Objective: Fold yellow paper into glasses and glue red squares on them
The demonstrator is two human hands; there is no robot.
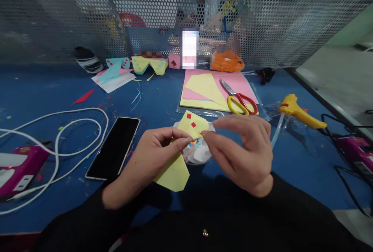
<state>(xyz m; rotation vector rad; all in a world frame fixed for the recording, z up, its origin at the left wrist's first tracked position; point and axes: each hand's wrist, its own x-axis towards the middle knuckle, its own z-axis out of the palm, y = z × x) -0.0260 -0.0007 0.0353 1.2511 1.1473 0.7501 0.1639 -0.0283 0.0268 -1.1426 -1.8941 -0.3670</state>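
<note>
A yellow paper cut-out (pixel 174 174), shaped like a pair of glasses, is held by my left hand (pixel 159 151) between thumb and fingers. Its far end carries red paper squares (pixel 193 125). My right hand (pixel 243 151) is close to the edge of that end, with a tiny red paper piece (pixel 201 133) at its pinched fingertips. The other fingers of this hand extend above the pinch. Beneath both hands lies a small white dish (pixel 198 154) with colourful paper bits inside, partly hidden by the cut-out.
A phone (pixel 115 147) and white cable (pixel 56 147) lie left. Scissors (pixel 237 98) rest on coloured paper sheets (pixel 192 108) ahead. A yellow glue gun (pixel 301 114) is at right. Decorated yellow paper glasses (pixel 150 65) stand by the perforated metal panel (pixel 151 14).
</note>
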